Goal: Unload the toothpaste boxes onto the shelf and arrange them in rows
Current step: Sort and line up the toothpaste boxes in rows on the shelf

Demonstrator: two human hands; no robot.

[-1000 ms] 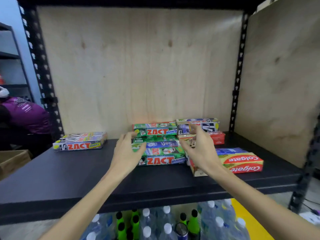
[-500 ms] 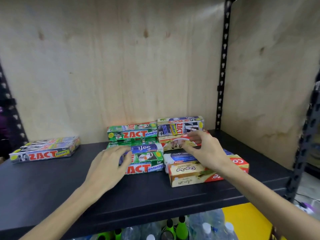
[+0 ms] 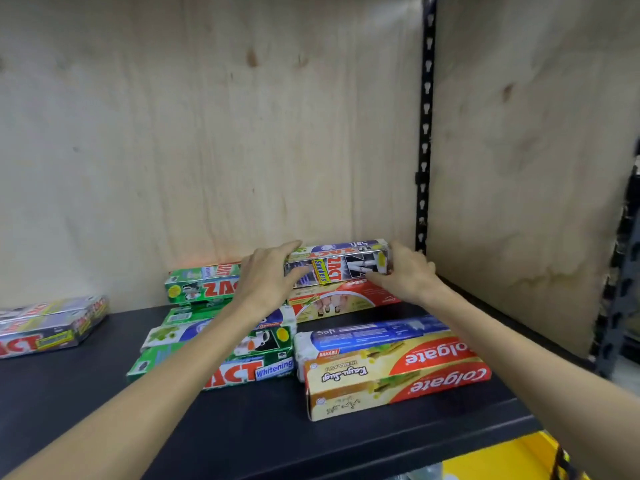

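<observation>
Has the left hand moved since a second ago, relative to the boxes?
Yes. The left hand went from the front green Zact box back and right to the silver Zact Smokers box near the plywood back panel.

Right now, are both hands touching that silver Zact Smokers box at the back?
Touching. The head view shows left hand and right hand gripping the silver Zact Smokers box ends.

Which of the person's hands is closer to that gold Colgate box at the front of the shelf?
Right. The right hand grips the silver Zact box directly behind the gold Colgate box. The left hand holds that box's other end, farther left.
</observation>
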